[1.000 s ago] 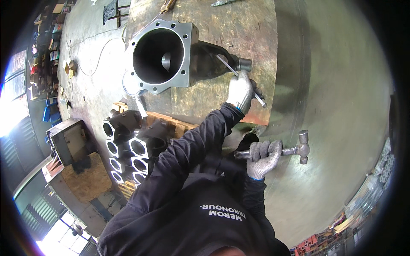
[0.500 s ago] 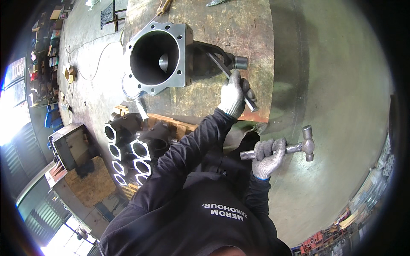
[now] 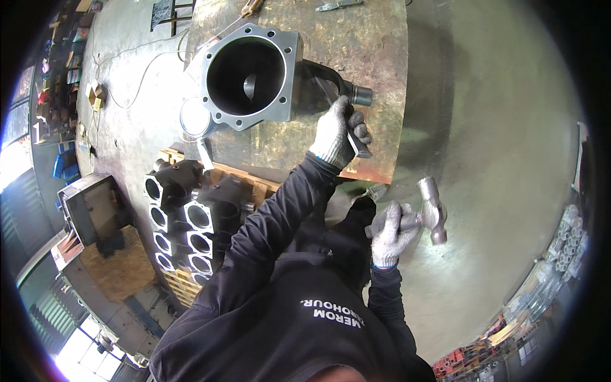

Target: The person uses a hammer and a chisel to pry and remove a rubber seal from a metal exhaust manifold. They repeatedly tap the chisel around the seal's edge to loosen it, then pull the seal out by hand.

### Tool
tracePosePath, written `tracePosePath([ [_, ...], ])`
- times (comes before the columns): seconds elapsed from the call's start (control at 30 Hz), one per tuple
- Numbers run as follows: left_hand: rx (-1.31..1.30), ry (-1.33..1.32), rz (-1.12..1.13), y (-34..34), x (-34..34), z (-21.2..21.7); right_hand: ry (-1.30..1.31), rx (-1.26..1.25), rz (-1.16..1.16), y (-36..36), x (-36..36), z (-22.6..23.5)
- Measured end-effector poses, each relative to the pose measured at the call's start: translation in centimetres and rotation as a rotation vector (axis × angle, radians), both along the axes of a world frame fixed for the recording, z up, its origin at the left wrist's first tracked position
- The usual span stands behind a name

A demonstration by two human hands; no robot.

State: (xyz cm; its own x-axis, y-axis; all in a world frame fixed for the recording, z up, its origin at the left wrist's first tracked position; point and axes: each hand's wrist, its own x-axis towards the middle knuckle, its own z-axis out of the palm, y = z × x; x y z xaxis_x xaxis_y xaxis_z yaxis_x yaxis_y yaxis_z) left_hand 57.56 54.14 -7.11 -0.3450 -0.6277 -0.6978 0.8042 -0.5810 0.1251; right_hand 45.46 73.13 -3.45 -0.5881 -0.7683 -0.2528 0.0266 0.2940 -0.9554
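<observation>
On the worn table stands a dark metal casting (image 3: pixel 248 76) with a machined flange, bolt holes round its rim and a wide round bore. A stub shaft (image 3: pixel 362 96) sticks out at its right. My left hand (image 3: pixel 338 132), in a grey-white knit glove, is closed round a flat steel chisel (image 3: pixel 360 149); its far end reaches into the gap beside the casting's arm. Off the table's near right corner, my right hand (image 3: pixel 391 234), gloved too, is wrapped round the handle of a ball-peen hammer (image 3: pixel 433 213), slightly blurred, its head to the right.
The table (image 3: pixel 356 44) bears a round metal ring (image 3: pixel 195 118) left of the casting and a tool (image 3: pixel 338 5) at its far edge. Several similar castings (image 3: pixel 200 218) stand on a pallet (image 3: pixel 184 288) at lower left. A cabinet (image 3: pixel 95 197) stands farther left.
The hammer has shifted a little left and its head has tilted. My left hand and the chisel sit slightly farther left. The whole view has shifted, with the casting now farther right in it.
</observation>
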Motion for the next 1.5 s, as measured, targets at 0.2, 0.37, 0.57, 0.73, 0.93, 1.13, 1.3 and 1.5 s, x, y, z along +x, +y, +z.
tracePosePath([
  [0.2, 0.072, -0.068, -0.017, -0.5, -0.2, 1.5, 0.416, -0.513, 0.211, -0.9, 1.9, -0.7],
  [0.37, 0.100, -0.103, -0.124, -0.3, -0.5, 1.0, 0.530, -0.188, 0.486, -1.2, 2.7, -1.2],
  [0.57, 0.053, -0.018, 0.011, -0.9, 0.2, -0.1, 0.511, -0.424, 0.336, -2.6, 3.1, 0.6],
  [0.73, 0.044, 0.058, -0.068, -2.3, 1.6, -0.2, 0.476, -0.227, 0.391, -3.1, 2.3, 1.6],
  [0.93, 0.001, -0.012, -0.037, 0.2, 0.6, 0.9, 0.830, -0.120, 0.599, -0.4, -0.1, 0.8],
  [1.13, 0.058, 0.140, 0.020, -2.1, 1.4, 0.6, 0.853, -0.090, 0.548, -0.4, -0.8, 0.7],
  [1.3, 0.105, 0.010, -0.034, -1.0, 0.5, 1.6, 0.640, -0.047, 0.620, 0.4, -1.9, 1.8],
  [1.5, 0.098, 0.029, 0.025, -1.3, 0.6, 2.3, 0.911, -0.047, 0.750, 0.5, -2.9, 0.2],
])
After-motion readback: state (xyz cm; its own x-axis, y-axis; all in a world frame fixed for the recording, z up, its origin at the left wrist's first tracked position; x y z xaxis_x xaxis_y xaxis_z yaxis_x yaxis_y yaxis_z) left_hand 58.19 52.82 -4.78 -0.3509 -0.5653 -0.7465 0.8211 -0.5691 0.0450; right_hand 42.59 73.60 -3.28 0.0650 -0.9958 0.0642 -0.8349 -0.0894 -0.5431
